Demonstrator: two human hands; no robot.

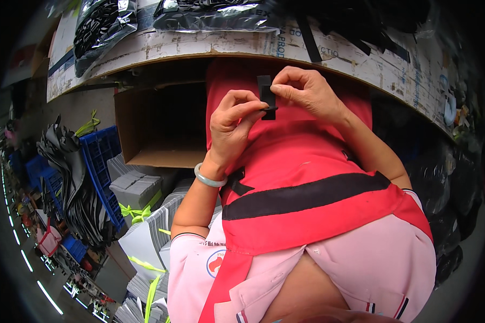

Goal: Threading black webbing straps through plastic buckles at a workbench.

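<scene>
Black and small, the flat strip piece (265,96) sits upright between both hands above the red apron (307,161). The right hand (306,91) pinches its upper edge with thumb and forefinger; the left hand (233,126) pinches its lower end, other fingers curled.

Bright even light, sharp centre, strong fisheye bending, perhaps blurred dark rim

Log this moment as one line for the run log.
left hand: pinching black strip | right hand: pinching same strip | over red apron
</scene>
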